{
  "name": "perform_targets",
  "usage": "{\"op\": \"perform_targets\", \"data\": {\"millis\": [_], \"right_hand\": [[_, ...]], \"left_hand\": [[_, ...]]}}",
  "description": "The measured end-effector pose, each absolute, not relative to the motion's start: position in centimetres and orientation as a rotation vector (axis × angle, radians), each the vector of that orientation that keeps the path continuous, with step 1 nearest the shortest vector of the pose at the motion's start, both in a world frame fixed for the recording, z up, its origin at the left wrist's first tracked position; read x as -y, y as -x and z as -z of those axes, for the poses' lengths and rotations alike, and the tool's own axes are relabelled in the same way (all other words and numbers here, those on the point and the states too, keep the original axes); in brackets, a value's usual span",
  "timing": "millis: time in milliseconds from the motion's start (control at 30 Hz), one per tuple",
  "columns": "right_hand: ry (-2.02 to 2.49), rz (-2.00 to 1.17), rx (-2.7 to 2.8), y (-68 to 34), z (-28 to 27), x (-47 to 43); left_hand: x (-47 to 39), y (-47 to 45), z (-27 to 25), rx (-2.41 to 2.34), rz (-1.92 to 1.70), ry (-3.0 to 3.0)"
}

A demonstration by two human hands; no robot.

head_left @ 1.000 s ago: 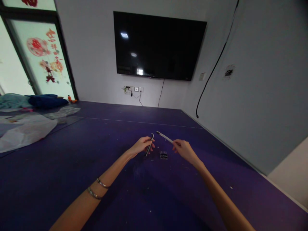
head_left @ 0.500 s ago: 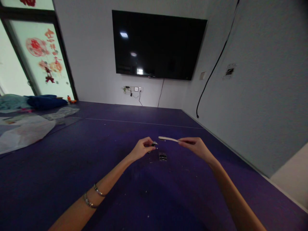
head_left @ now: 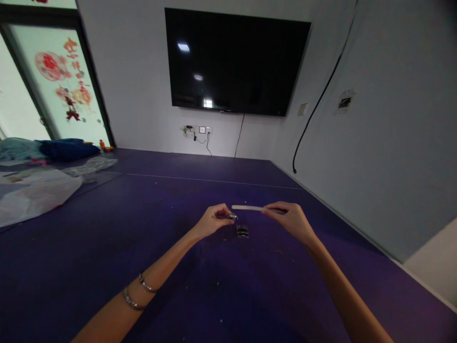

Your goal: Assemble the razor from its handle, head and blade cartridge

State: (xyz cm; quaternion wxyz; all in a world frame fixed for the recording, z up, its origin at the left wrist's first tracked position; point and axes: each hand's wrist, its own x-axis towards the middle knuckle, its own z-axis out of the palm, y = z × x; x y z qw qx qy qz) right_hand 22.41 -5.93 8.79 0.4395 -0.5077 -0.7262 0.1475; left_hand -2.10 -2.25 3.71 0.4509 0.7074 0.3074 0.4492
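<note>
My left hand (head_left: 213,221) pinches a small silvery metal piece (head_left: 233,216) between thumb and fingertips; most of it is hidden and its kind cannot be made out. My right hand (head_left: 291,216) grips a slim pale stick (head_left: 247,207) with a rounded tip, held nearly level and pointing left. The stick's tip hovers just above the metal piece, and I cannot tell whether they touch. Below and between the hands, a small dark rectangular item (head_left: 243,231) lies on the purple floor (head_left: 178,286).
White plastic sheeting (head_left: 39,193) and folded blue cloth (head_left: 69,149) lie at the left by the door. A large television (head_left: 235,62) hangs on the far wall above sockets (head_left: 202,129). One black cable (head_left: 317,102) dangles along the right wall. Small pale specks dot the floor.
The stick has turned about its length and its tip has shifted slightly left, over the metal piece. The metal piece has tilted in my left fingers. The view has shifted slightly.
</note>
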Motion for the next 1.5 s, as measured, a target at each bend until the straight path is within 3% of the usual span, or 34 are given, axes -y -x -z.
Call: {"op": "perform_targets", "data": {"millis": [1500], "right_hand": [[1.11, -0.515, 1.905, -21.5, -9.3, 6.7]], "left_hand": [[3.0, 2.2, -4.3, -0.747, -1.145, -1.692]]}}
